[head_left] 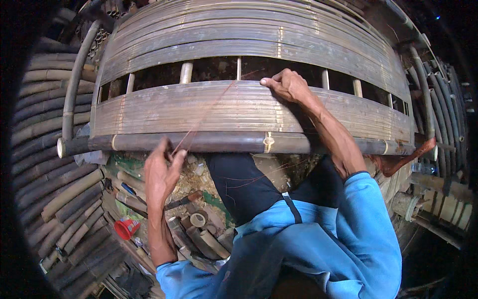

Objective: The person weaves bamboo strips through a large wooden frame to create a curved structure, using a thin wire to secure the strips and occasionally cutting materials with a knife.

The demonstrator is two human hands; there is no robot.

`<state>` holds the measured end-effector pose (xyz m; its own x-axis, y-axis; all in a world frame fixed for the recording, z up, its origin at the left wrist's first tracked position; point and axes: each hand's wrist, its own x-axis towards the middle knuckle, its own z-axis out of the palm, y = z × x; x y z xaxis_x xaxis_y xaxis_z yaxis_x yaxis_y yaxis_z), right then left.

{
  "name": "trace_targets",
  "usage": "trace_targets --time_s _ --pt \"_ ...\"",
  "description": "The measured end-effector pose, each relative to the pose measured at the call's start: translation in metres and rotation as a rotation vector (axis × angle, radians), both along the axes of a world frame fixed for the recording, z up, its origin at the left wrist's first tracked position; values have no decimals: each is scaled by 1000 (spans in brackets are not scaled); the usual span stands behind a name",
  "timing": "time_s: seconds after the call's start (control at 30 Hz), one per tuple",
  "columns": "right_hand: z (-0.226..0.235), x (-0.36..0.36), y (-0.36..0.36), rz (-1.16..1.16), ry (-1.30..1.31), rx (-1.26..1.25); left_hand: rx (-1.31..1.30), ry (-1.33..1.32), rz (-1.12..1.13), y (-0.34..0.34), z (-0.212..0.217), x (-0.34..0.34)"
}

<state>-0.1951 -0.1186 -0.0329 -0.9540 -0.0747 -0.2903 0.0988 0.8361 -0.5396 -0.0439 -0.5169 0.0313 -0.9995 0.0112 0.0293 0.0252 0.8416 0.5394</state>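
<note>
A bamboo bench [199, 107] with a slatted top spans the view in front of me. Its near edge is a dark, thick bamboo pole [214, 142]. A thin reddish cord [209, 110] stretches slantwise from my left hand [163, 167] up over the slats to the gap near a narrow crosspiece [239, 68]. My left hand, slightly blurred, pinches the cord just below the pole. At the gap, my right hand [290, 85] lies with curled fingers and its thumb on the rim of the near slats. Whatever is inside those fingers is hidden.
Dark bamboo poles [50, 119] are stacked at the left, and more [443, 109] stand at the right. On the ground are a red cup [127, 228], cut bamboo pieces [199, 234] and a blade with a wooden handle [185, 200]. Loose reddish cord [254, 178] crosses my dark trousers.
</note>
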Motion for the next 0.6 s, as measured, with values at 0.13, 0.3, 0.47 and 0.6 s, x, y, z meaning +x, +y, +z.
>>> trace_targets --time_s 0.13,0.3,0.47,0.6 --pt "-5 3 -5 -56 50 44 223 -97 -163 7 5 -7" --pt "-8 3 -7 -102 69 91 1129 -82 -132 63 11 -26" --pt "0 5 -8 -69 13 88 1613 -85 -162 70 6 0" --pt "2 3 -7 -87 -57 88 1493 -164 69 58 -24 27"
